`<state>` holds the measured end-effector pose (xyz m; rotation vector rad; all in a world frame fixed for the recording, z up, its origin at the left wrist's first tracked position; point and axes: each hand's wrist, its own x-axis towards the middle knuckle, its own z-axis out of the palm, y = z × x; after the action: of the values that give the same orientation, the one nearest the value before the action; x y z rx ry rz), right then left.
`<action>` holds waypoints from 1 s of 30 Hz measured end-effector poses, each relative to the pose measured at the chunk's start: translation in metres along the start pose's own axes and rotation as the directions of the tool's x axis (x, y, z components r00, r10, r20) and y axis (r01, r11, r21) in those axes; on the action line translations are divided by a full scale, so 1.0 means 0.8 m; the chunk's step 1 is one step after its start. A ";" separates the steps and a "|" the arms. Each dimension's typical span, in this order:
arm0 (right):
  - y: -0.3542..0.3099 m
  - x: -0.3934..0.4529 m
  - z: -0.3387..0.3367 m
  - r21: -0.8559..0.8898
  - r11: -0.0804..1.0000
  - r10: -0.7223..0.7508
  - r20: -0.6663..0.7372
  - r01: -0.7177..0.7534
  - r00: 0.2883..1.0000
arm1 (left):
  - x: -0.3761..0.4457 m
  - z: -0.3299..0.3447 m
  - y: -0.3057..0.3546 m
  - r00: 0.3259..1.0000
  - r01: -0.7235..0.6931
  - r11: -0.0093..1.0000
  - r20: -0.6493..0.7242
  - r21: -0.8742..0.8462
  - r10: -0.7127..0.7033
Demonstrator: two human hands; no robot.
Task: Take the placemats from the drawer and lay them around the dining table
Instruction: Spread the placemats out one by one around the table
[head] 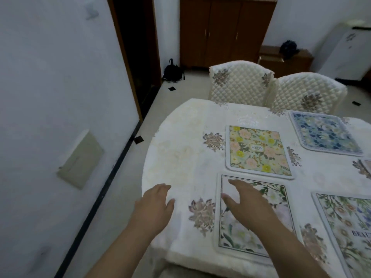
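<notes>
Several floral placemats lie flat on the dining table (pixel 180 157), which has a cream cloth. A white-flowered placemat (pixel 279 199) lies nearest me, and my right hand (pixel 247 203) is spread flat over it with straight fingers. Beyond it lies a yellow-and-pink placemat (pixel 258 151). A blue placemat (pixel 325 133) sits at the far right, and a green one with lettering (pixel 349 223) lies at the right edge. My left hand (pixel 155 205) is over the bare cloth near the table's rounded left end, fingers relaxed, holding nothing.
Two quilted white chairs (pixel 239 83) (pixel 307 93) stand at the table's far side. A white wall (pixel 50 97) runs close along the left with a narrow floor strip. A wooden cupboard (pixel 224 31) stands at the back, and a black bag (pixel 172 72) lies by the doorway.
</notes>
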<state>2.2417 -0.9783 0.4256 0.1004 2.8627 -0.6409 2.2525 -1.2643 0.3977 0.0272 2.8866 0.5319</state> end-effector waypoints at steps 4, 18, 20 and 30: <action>-0.124 -0.034 0.011 -0.026 1.000 0.013 -0.063 -0.015 0.998 | -0.034 -0.080 -0.096 0.999 -0.042 0.994 -0.015 0.105 0.044; -0.339 -0.004 0.027 -0.092 0.995 0.024 -0.150 -0.038 0.988 | -0.016 -0.301 -0.248 0.977 -0.130 0.986 -0.156 0.100 0.144; -0.351 0.010 0.029 -0.087 0.995 0.039 -0.151 -0.053 0.988 | 0.004 -0.314 -0.246 0.966 -0.177 0.979 -0.173 0.097 0.192; -0.403 0.143 0.012 0.014 0.995 0.099 -0.166 -0.098 0.981 | 0.167 -0.345 -0.258 0.936 -0.321 0.939 -0.109 0.122 0.335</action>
<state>2.0963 -1.2714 0.5263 0.3086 2.9922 -0.6500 2.0691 -1.5470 0.5505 0.5192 3.0496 0.4522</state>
